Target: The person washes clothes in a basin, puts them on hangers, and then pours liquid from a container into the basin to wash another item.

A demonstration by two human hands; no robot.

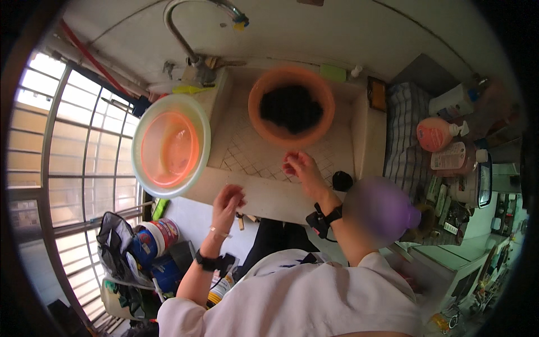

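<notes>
An orange plastic basin stands in the stone sink, with dark fabric bunched inside it. My right hand is above the sink just in front of this basin, its fingers curled loosely and holding nothing visible. Near the sink's front edge my left hand hovers with bent, parted fingers, also without a visible object. To its upper left, a pale green basin holds a smaller orange basin.
A curved metal faucet rises behind the sink. A purple container is beside my right forearm. Pump bottle, other bottles and a striped cloth line the right side. Buckets and bags stand lower left, by the barred window.
</notes>
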